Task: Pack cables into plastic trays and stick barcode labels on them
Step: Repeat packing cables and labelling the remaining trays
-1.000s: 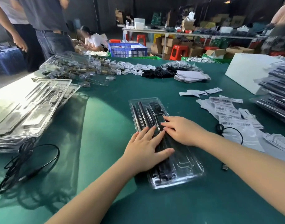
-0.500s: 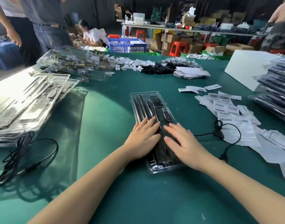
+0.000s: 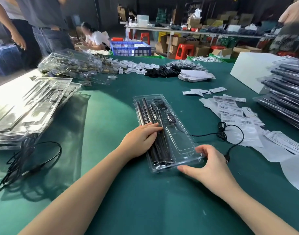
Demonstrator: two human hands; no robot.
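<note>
Step in hand: packing the clear plastic tray (image 3: 177, 141), which lies mid-table on the green table (image 3: 111, 119), long axis running away from the person. Black strip-like cable parts fill its left channels; the rectangular pocket on the near right looks empty.

Left hand (image 3: 142, 141) lies flat on the tray's left side, fingers straight, pressing the black parts down into the channels. It holds nothing. Right hand (image 3: 208, 165) is at the tray's near right corner, thumb under or along the near edge, fingers curled loosely over the corner. It looks like a light pinch on the rim, though contact under the plastic is hard to confirm.

A loose black cable (image 3: 230, 136) runs from the tray's right side out to a small coil on the white sheets, with a plug end just beside the right wrist. Likely next move: gather this cable and seat it in the empty pocket, then take a label from the barcode labels (image 3: 233, 114) to the right. That calls for freeing the right hand while the left keeps the tray pinned.

Edges and room: open green surface lies near and left of the tray. A stack of empty trays (image 3: 26, 112) sits at the left table edge, with another black cable (image 3: 31, 155) tangled below it. A pile of packed trays (image 3: 287, 99) crowds the far right. Label sheets lie close on the right, so a sweep that way risks scattering them.
</note>
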